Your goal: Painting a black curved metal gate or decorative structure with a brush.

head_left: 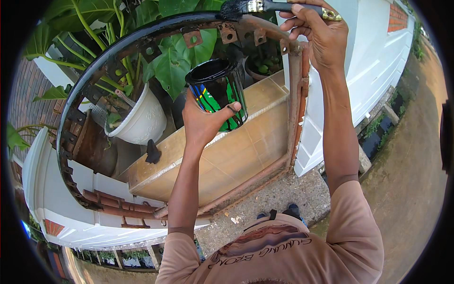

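My left hand (203,120) is wrapped round a paint can (231,97) with a green label, black drips down its side and a black-coated rim. Higher up and to the right, my right hand (321,33) grips the dark handle of a paintbrush (255,6). The brush's black bristles rest on the top of a curved metal frame (142,32). Glossy black covers the frame's left and upper stretch, while its right end (279,35) looks rusty brown. Small tabs with holes (192,39) line its inner edge; some are brown and some dark.
Behind the frame stand a white pot (139,118) and large green leaves (175,61). A tiled ledge (227,165) runs below the can, with a black scrap (152,152) on it. A rusty upright bar (295,104) meets a white wall (314,137). Rough concrete (265,196) lies underfoot.
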`<state>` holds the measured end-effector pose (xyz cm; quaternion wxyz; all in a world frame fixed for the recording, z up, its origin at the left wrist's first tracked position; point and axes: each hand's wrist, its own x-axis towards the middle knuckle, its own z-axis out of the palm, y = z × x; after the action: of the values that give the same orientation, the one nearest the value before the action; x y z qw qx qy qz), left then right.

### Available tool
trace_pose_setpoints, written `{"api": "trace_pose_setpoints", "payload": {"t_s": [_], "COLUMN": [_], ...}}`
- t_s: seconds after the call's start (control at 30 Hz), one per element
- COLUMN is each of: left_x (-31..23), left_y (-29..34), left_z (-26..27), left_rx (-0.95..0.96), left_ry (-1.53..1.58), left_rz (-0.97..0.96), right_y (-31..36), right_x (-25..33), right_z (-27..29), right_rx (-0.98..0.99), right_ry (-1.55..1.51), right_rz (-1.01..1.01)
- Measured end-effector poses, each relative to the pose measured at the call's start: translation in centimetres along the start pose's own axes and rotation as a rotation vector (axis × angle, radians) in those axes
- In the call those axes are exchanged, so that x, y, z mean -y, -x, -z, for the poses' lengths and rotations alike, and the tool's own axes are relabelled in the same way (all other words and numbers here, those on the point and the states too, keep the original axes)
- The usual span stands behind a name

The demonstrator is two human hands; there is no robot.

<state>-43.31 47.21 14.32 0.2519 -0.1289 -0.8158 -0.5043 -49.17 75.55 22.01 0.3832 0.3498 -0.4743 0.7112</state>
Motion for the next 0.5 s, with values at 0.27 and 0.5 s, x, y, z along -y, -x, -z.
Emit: {"api": "trace_pose_setpoints", "payload": {"t_s": [0.27, 0.5], "left_x": [0.3, -0.2], "left_y": [0.7, 0.4], "left_z": [-0.7, -2.1], "left_rx": [-0.024, 0.008], "left_ry": [0.006, 0.041], "left_rz": [0.009, 0.014], "right_y": [-0.8, -6.5], "right_x": [-0.5, 7.3], "right_z": [6.0, -3.2], "right_rx": [-0.073, 0.319], "right_ry": [0.275, 1.047], "right_rz": [-0.07, -0.038]}}
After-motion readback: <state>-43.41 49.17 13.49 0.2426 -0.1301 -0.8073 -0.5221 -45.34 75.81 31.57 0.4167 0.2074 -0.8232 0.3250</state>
